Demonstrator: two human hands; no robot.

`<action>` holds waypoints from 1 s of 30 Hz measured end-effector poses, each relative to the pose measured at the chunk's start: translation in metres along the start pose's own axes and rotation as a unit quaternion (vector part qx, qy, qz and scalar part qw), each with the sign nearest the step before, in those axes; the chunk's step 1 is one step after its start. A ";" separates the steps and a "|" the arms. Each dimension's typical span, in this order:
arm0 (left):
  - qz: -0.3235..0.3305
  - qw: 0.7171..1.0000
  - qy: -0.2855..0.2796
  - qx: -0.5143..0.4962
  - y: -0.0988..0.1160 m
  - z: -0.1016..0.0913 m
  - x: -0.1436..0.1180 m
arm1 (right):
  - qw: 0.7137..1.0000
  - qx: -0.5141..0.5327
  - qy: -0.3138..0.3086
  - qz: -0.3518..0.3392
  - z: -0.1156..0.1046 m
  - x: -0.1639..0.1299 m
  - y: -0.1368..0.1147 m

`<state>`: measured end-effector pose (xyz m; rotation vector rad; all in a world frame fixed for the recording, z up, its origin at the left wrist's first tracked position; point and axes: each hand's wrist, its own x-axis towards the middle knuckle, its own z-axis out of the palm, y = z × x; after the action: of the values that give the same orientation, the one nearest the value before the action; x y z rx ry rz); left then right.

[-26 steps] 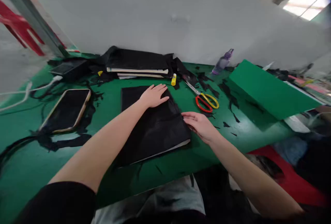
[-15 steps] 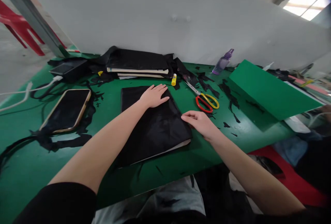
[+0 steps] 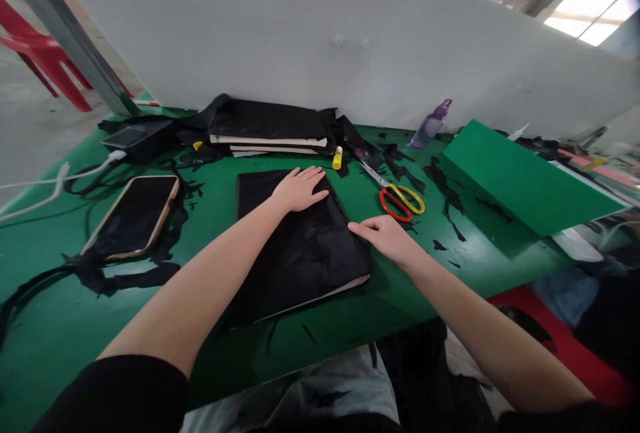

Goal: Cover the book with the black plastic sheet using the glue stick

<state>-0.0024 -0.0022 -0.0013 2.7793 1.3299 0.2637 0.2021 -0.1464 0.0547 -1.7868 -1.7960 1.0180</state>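
A thin black-covered book lies on the green table in front of me, pale page edges showing along its near side. My left hand rests flat on its upper part, fingers spread. At the book's right edge, my right hand is closed, with the thumb and bent fingers pinching the black cover's border. The undersides of those fingers are hidden. Just beyond the right hand lie scissors with one red and one yellow handle. A small yellow glue stick stands near the book's far right corner.
Behind the book sits a stack of black-covered books against a white panel. A phone and a black box with white cables are at left. Rightward are black scraps, a purple bottle and a green board.
The right thumb and fingertips have shifted slightly along the book's right edge. My left hand stays flat in place. The whole view has moved a little.
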 end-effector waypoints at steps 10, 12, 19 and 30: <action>-0.002 1.000 -0.007 -0.006 -0.001 -0.001 0.000 | 0.984 0.115 -0.103 0.087 -0.003 -0.001 0.007; -0.003 1.000 -0.006 -0.008 -0.001 0.000 0.000 | 0.973 0.154 -0.134 0.104 -0.005 -0.002 0.009; -0.001 1.000 -0.005 -0.008 -0.001 -0.001 0.000 | 0.956 0.201 -0.185 0.111 -0.010 -0.011 0.014; 0.000 1.000 -0.001 -0.010 -0.002 0.002 0.001 | 0.959 0.150 -0.230 0.077 -0.016 -0.024 0.012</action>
<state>-0.0035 -0.0001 -0.0034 2.7616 1.3193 0.2739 0.2246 -0.1678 0.0612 -1.6081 -1.6396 1.7849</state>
